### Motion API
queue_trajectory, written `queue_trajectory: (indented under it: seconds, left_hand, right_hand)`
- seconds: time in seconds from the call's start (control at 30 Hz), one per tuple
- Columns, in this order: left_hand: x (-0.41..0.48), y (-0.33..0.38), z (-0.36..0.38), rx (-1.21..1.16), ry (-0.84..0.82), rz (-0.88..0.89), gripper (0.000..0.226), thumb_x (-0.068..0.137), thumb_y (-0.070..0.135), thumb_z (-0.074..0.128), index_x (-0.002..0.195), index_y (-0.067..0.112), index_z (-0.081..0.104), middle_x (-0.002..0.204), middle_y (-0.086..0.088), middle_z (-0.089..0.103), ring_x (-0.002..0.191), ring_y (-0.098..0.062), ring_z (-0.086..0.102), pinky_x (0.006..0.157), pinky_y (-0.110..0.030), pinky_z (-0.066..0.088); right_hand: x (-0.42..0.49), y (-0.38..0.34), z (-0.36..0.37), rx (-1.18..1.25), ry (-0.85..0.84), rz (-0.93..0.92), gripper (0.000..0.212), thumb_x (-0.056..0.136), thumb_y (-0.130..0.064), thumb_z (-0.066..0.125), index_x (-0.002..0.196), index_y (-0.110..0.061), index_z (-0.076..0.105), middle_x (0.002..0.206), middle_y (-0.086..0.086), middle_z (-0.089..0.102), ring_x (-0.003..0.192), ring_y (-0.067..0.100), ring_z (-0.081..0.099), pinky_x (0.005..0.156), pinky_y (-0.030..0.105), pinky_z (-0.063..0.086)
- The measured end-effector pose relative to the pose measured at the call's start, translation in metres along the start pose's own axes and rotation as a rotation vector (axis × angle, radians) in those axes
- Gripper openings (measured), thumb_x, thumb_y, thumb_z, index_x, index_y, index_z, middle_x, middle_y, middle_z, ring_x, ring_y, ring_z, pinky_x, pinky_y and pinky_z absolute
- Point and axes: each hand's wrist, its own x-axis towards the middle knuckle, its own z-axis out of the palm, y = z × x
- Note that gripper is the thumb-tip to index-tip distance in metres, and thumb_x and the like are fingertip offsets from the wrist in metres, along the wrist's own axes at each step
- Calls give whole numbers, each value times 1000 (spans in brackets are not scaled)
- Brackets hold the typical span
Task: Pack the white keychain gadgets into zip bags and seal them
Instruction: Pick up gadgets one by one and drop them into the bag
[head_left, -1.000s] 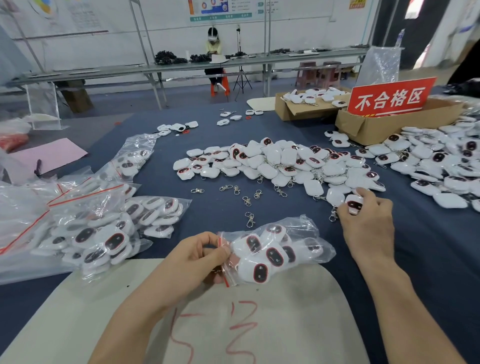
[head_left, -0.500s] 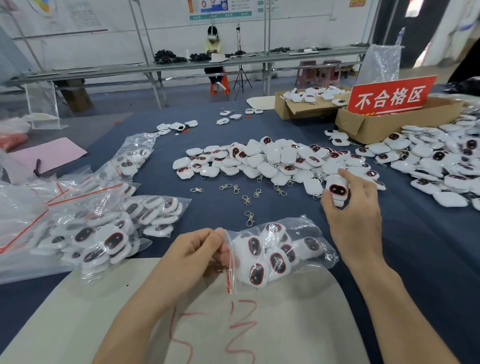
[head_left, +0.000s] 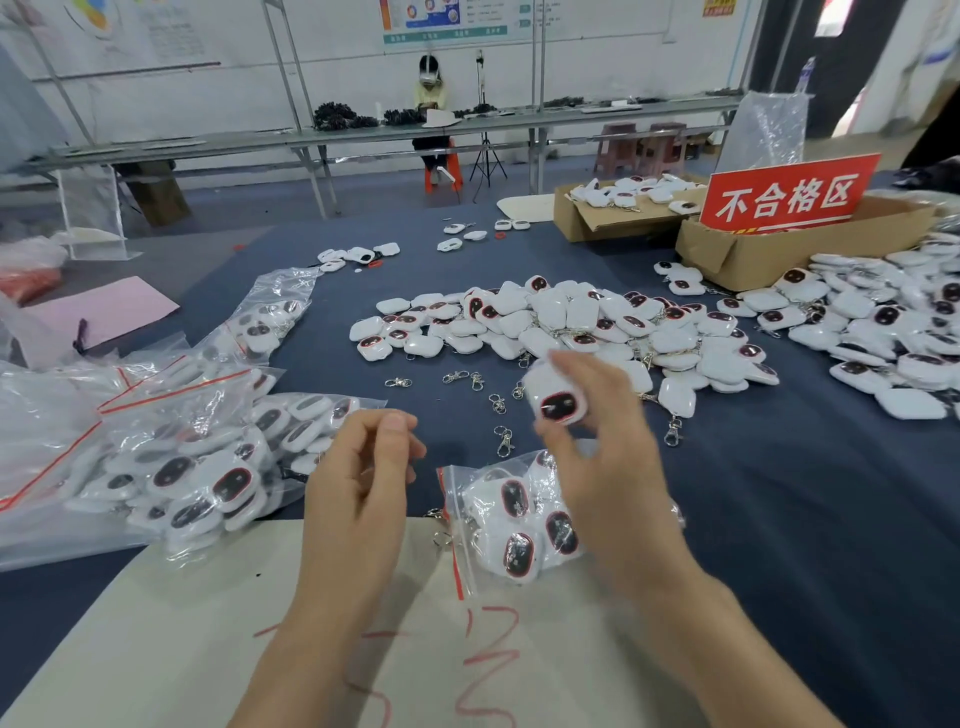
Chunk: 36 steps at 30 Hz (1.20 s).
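Note:
A clear zip bag (head_left: 519, 525) with a red seal strip lies at the edge of the pale board, holding several white keychain gadgets with dark oval faces. My right hand (head_left: 602, 467) hovers just above the bag and pinches one white gadget (head_left: 557, 397) between thumb and fingers. My left hand (head_left: 363, 483) floats to the bag's left, fingers loosely curled around nothing, not touching the bag. A big pile of loose gadgets (head_left: 571, 327) covers the blue cloth behind the hands.
Filled zip bags (head_left: 197, 467) are heaped at the left. Loose metal clasps (head_left: 498, 402) lie between pile and bag. Cardboard boxes (head_left: 779, 254) with a red sign (head_left: 787, 195) stand at the back right, more gadgets (head_left: 883, 332) beside them. A person sits at a far bench.
My right hand lifted a gadget from the pile and carried it left toward the bag. My left hand let go of the bag's mouth and rose a little; the bag now lies on the board.

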Motion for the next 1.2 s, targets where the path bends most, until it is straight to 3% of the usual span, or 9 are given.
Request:
queue_trajectory:
  seconds: [0.13,0.3,0.43,0.57,0.7,0.87,1.0,1.1,1.2]
  left_hand:
    - [-6,7,3,40,-150,90,23,97,51,47,112,43,63,98,13,71,86,-10,68,70,-21,53]
    - [-6,10,2,-10,-194,80,20,97,45,55,108,33,67,95,6,73,81,-16,70,71,-35,57]
    - [-5,11,2,-82,-211,25,12,93,40,61,103,36,66,93,6,75,83,-24,70,74,-39,58]
    - [-7,12,3,-72,-314,42,17,95,33,63,110,36,67,99,6,77,92,-14,72,81,-31,57]
    - [0,7,3,-248,-144,-71,10,97,23,65,108,25,66,100,3,79,83,-6,71,72,-15,54]
    - [8,4,-1,-378,-49,-254,16,101,23,59,116,22,66,106,-2,78,79,-12,70,66,-20,56]
    - [2,9,5,-457,-126,-356,21,95,34,62,109,21,71,106,-10,77,76,-17,68,64,-26,55]
    - [-7,16,16,-425,-192,-325,29,83,40,64,101,20,73,98,-10,78,73,-17,68,61,-25,55]
    - [-14,21,21,-401,-228,-253,20,86,33,64,98,21,74,80,-8,75,68,-15,68,59,-21,56]
  right_hand:
    - [-25,-19,28,20,-209,-166,60,91,1,64,137,-36,50,136,-18,49,129,-8,45,103,5,32]
    - [-27,-25,28,268,-271,106,49,93,0,64,118,-41,57,113,-19,67,108,2,65,90,13,48]
    - [-18,-27,23,502,-161,274,38,91,-4,71,117,-30,60,100,-10,76,94,6,71,78,16,53]
    - [-7,-27,9,539,-114,281,21,88,-26,70,109,-31,70,104,-4,78,92,11,73,76,21,55]
    - [11,-16,-21,632,183,354,16,99,-29,60,107,-27,74,97,0,77,84,13,71,77,20,56]
    - [21,-3,-38,672,328,485,24,104,-18,52,104,-25,74,86,-2,73,74,12,68,71,23,57]
    - [14,-6,-27,521,170,449,26,103,-16,52,99,-28,75,83,-4,72,70,12,64,70,24,55]
    - [3,-13,-10,316,-68,341,21,101,-23,58,100,-36,74,86,-10,72,67,7,63,67,17,51]
    - [-6,-21,6,306,-218,302,20,99,-20,63,100,-37,74,89,-9,73,68,7,65,62,14,50]
